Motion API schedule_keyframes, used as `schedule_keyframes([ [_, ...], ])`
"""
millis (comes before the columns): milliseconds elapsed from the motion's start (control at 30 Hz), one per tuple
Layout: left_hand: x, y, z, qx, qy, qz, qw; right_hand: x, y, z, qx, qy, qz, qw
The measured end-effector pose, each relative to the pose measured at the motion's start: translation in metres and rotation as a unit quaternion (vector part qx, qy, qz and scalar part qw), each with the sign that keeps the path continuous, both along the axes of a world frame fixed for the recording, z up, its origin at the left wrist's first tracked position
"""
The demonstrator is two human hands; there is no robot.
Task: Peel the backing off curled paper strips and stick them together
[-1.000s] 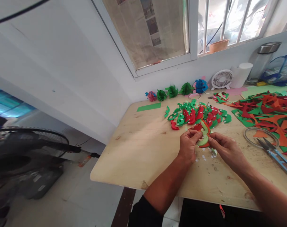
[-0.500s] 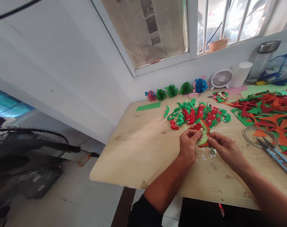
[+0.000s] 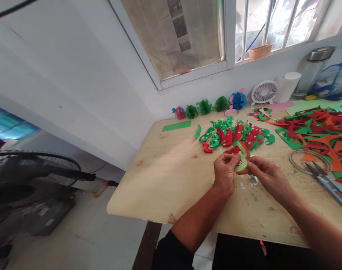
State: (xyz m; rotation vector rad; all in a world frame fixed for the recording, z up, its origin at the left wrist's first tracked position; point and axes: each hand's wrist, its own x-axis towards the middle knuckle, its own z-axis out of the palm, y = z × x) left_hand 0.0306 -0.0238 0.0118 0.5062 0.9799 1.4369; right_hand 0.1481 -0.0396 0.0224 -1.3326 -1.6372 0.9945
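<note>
Between my two hands is a curved paper cutout [image 3: 242, 164], light green on top with orange paper layered behind it. My left hand [image 3: 225, 168] pinches its left side between thumb and fingers. On the opposite edge, my right hand [image 3: 265, 174] grips the orange part with thumb and forefinger. The cutout is held just above the table. Behind it lies a heap of green and red paper cutouts [image 3: 228, 135], several with small white squares on them. Small white bits [image 3: 242, 185] are scattered on the wood below my hands.
Paper scraps [image 3: 323, 131] in red, orange and green cover the table's right side. Blue-handled snips [image 3: 328, 183] rest against a metal ring [image 3: 293, 161]. Along the wall stand green paper balls [image 3: 204, 107], a small white fan [image 3: 264, 92] and a glass jar [image 3: 308, 75].
Almost nothing differs. Both hands keep their pinch on the paper cutout, and the view has shifted very slightly.
</note>
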Motion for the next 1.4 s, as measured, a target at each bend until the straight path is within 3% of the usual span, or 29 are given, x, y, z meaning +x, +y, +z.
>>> schedule_keyframes([
  [700, 0.0031, -0.0005, -0.0059, 0.066, 0.046, 0.067, 0.994, -0.0013, 0.0014, -0.0039, -0.013, 0.03, 0.015, 0.999],
  [1133, 0.0014, -0.0038, -0.0069, 0.113, 0.122, 0.08, 0.983, -0.0027, -0.0008, 0.0, -0.025, 0.029, 0.019, 0.999],
  [1400, 0.0015, -0.0052, -0.009, 0.131, 0.161, 0.075, 0.975, -0.0023, 0.0003, -0.0065, -0.04, 0.061, 0.026, 0.997],
])
